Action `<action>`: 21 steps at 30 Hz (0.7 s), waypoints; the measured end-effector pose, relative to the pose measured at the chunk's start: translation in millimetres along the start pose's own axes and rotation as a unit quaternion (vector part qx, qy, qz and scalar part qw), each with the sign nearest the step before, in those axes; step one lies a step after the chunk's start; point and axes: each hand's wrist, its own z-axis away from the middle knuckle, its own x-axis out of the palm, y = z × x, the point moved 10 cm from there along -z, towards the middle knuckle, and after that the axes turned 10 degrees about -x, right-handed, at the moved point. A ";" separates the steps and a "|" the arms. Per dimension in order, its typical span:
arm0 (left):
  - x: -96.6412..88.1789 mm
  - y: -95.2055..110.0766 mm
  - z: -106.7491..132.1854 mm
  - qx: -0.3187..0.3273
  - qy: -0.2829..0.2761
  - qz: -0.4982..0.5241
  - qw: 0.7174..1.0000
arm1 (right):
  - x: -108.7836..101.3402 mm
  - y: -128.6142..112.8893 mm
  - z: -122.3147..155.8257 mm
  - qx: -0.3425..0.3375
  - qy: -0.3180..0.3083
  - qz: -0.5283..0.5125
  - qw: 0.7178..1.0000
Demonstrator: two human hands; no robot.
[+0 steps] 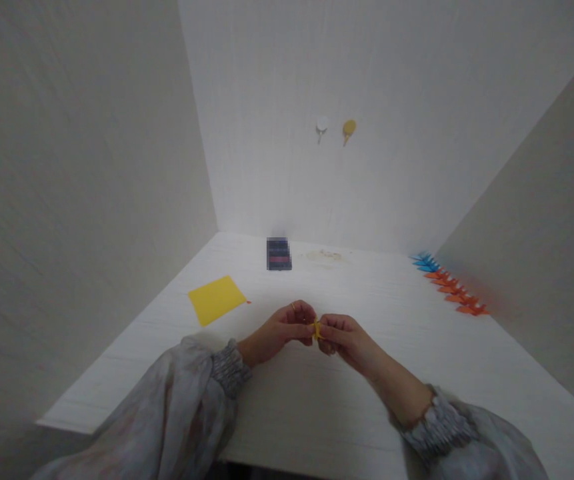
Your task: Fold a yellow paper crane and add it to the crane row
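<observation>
Between my two hands, just above the white table, is a small folded piece of yellow paper (317, 329). My left hand (289, 325) pinches it from the left with thumb and fingers, and a ring shows on one finger. From the other side my right hand (343, 333) grips the same piece, fingers closed. Fingertips cover most of its shape, so I cannot tell what form it has. Left of my hands lies a flat yellow paper sheet (217, 300), with a tiny orange scrap (249, 302) by its right corner.
A row of folded paper cranes, blue (424, 261) then orange (451, 290), lines the table's right side. A dark blurred-out object (279, 254) lies near the back wall. Two hooks, white (322, 125) and yellow (349, 128), are on that wall. Walls enclose the table (367, 287) left and right.
</observation>
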 end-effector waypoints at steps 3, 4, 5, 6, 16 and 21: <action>2.3 -3.7 0.0 -0.016 -0.017 -0.001 1.000 | -0.2 2.2 0.5 0.010 0.003 -0.001 1.000; 3.4 -5.0 0.1 -0.023 -0.026 0.005 0.999 | 0.4 2.4 0.6 0.012 0.003 -0.001 1.000; 4.8 -6.2 0.3 -0.030 -0.038 0.014 0.999 | 1.2 2.3 0.7 0.013 0.003 -0.002 1.000; 6.4 -7.2 0.7 -0.036 -0.050 0.024 0.998 | 2.0 2.3 0.8 0.015 0.005 -0.004 1.000; 21.4 -13.8 5.8 -0.070 -0.120 0.020 0.990 | 8.1 7.4 4.3 0.035 -0.010 -0.092 0.995; 21.7 -11.9 5.7 -0.069 -0.115 0.038 0.990 | 15.2 2.3 5.6 0.027 -0.027 -0.151 0.988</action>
